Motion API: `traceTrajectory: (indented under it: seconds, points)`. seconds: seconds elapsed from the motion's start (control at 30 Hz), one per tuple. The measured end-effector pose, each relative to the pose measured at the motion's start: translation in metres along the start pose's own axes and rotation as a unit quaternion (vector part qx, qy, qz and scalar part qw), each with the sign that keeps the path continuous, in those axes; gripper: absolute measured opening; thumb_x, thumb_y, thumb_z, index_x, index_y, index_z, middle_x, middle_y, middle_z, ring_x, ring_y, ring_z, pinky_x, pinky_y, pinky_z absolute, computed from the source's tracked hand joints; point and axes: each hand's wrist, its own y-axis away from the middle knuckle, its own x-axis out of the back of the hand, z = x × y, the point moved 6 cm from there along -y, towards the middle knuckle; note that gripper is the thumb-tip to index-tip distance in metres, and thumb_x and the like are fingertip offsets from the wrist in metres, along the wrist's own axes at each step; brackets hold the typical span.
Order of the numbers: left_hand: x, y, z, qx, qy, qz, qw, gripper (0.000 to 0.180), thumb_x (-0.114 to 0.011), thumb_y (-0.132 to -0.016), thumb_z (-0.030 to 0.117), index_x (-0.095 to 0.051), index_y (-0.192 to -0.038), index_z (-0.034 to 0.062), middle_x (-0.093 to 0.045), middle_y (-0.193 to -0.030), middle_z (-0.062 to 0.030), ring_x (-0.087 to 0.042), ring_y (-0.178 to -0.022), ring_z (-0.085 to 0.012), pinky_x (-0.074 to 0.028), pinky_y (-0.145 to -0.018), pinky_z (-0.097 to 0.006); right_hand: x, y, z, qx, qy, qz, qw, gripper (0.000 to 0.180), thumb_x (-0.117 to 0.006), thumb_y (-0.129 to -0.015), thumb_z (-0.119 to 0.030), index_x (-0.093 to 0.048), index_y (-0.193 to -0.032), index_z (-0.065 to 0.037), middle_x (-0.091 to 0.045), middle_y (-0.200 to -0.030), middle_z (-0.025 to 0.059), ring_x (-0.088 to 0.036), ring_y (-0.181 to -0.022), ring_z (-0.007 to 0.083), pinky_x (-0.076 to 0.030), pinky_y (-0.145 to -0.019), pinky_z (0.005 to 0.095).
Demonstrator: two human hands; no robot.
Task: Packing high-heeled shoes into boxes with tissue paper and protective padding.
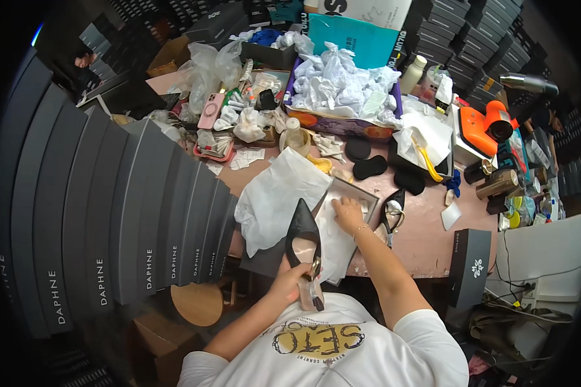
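Observation:
My left hand (289, 282) is wrapped round the heel end of a black pointed-toe shoe (302, 224), held toe away from me in front of my chest. A metal buckle shows at its strap, and the pale insole faces up. Over an open shoebox (370, 193), my right hand (347, 214) has its fingers apart on the white tissue paper (336, 248) that lines it; the fingertips are partly hard to make out. Right of the box lies another black strappy shoe (391, 213). A large crumpled sheet of white paper (274, 200) spreads to the left.
Dark grey shoeboxes (129, 213) stand in a long row at left. A purple-edged carton (342, 126) full of crumpled paper sits at the back. A yellow-handled brush (426, 158), black pads (370, 168) and an orange tool (481, 129) lie right. One grey box (468, 267) stands at the table's front edge.

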Motion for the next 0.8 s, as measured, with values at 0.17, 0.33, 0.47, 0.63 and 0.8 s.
traceTrajectory:
  seconds: [0.17,0.33,0.47,0.63,0.8]
  points:
    - [0.030,-0.019,-0.015,-0.076,-0.016,0.032,0.996,0.059,-0.049,-0.076,-0.011,-0.033,-0.130,0.0074,-0.057,-0.102,-0.0160,-0.064,-0.083,-0.0255,-0.056,-0.071,-0.041,0.066,0.030,0.002,-0.026,-0.361,0.201,0.910,0.047,-0.075,-0.074,-0.014,-0.050,-0.112,-0.003,-0.059,-0.110,0.0123,-0.059,-0.099,0.0250,-0.048,-0.079,0.0366]
    - [0.011,-0.011,0.001,-0.053,0.002,-0.049,0.997,0.065,-0.050,-0.077,-0.010,-0.028,-0.135,0.0115,-0.051,-0.113,-0.0094,-0.058,-0.097,-0.0194,-0.051,-0.083,-0.033,0.115,0.103,-0.115,0.081,-0.392,-0.098,0.911,0.044,-0.076,-0.077,-0.029,-0.059,-0.107,-0.001,-0.062,-0.094,0.0079,-0.062,-0.086,0.0177,-0.049,-0.072,0.0297]
    - [-0.027,-0.005,0.009,-0.047,-0.007,-0.071,0.996,0.062,-0.049,-0.077,-0.008,-0.028,-0.132,0.0133,-0.048,-0.109,-0.0062,-0.053,-0.090,-0.0140,-0.049,-0.077,-0.030,0.109,0.113,-0.109,0.059,-0.192,0.043,0.979,0.045,-0.074,-0.074,-0.032,-0.063,-0.104,0.000,-0.060,-0.097,0.0177,-0.059,-0.079,0.0352,-0.049,-0.070,0.0385]
    - [-0.041,-0.018,0.009,-0.027,-0.056,-0.101,0.993,0.063,-0.050,-0.078,-0.007,-0.028,-0.133,0.0149,-0.047,-0.110,-0.0062,-0.054,-0.093,-0.0152,-0.049,-0.082,-0.032,0.122,0.122,-0.107,0.090,-0.189,0.149,0.966,0.043,-0.072,-0.075,-0.021,-0.059,-0.111,-0.003,-0.058,-0.093,0.0157,-0.059,-0.083,0.0349,-0.049,-0.072,0.0395]
    - [-0.059,-0.019,-0.003,0.011,-0.067,-0.165,0.984,0.070,-0.050,-0.079,-0.008,-0.021,-0.138,0.0158,-0.046,-0.120,-0.0072,-0.053,-0.107,-0.0170,-0.048,-0.089,-0.036,0.131,0.126,-0.087,0.079,-0.125,0.146,0.978,0.026,-0.068,-0.073,-0.010,-0.054,-0.095,-0.006,-0.054,-0.088,0.0126,-0.057,-0.086,0.0333,-0.049,-0.071,0.0415]
